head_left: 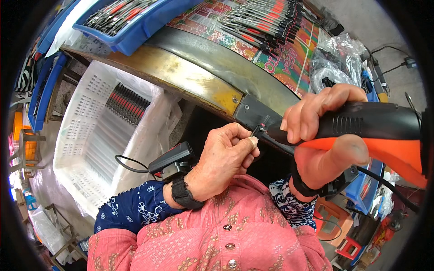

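My left hand (pixel 226 158) is closed, thumb and forefinger pinching a small dark piece (pixel 257 132) at the table's near edge. Its other fingers curl inward, hiding most of what they hold. From the right, my right hand (pixel 323 119) grips a black-and-orange handheld power tool (pixel 375 122), fingers over the black barrel and thumb on its near side. The tool's narrow nose points at the pinched piece, and the two ends are very close. Whether they touch I cannot tell. A dark metal block (pixel 257 113) is fixed to the table edge just beyond.
Slim black-and-red pieces (pixel 266 22) lie in rows on the patterned table top, beside clear plastic bags (pixel 339 54). More fill a blue bin (pixel 135 34) at the far left. A white lined basket (pixel 74 131) stands left, below the table. A black cable (pixel 389 187) hangs at right.
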`<state>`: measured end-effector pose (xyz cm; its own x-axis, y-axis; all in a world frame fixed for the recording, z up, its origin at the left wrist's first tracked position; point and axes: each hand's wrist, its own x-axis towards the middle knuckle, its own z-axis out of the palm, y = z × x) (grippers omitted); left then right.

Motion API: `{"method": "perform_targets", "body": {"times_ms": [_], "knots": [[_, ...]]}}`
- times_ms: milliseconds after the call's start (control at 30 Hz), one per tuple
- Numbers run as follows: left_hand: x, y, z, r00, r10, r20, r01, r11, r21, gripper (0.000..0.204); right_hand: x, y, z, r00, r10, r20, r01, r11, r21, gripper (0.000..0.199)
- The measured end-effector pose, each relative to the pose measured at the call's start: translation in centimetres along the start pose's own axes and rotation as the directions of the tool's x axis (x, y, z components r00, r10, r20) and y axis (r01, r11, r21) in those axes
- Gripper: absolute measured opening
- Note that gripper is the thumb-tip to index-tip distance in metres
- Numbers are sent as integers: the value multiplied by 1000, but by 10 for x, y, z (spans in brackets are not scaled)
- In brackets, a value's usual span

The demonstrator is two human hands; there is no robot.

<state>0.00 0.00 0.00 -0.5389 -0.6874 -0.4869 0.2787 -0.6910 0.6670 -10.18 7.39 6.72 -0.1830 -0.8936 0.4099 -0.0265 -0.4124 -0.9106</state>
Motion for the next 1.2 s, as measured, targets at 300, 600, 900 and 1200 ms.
{"method": "perform_targets", "body": {"times_ms": [300,600,900,1200], "knots": [[0,-1,-1,1000,23,12,-24,997,70,8,70,21,-16,997,-20,72,21,1000,-20,75],[-1,2,-1,1000,20,10,-21,995,99,9,71,22,-20,994,-39,98,39,999,0,74],[0,3,-2,1000,11,26,-13,998,69,9,73,21,-18,993,-44,110,43,999,10,73],[3,-1,-2,997,77,-1,-77,994,74,9,76,24,-15,991,-40,129,39,999,15,72]]}}
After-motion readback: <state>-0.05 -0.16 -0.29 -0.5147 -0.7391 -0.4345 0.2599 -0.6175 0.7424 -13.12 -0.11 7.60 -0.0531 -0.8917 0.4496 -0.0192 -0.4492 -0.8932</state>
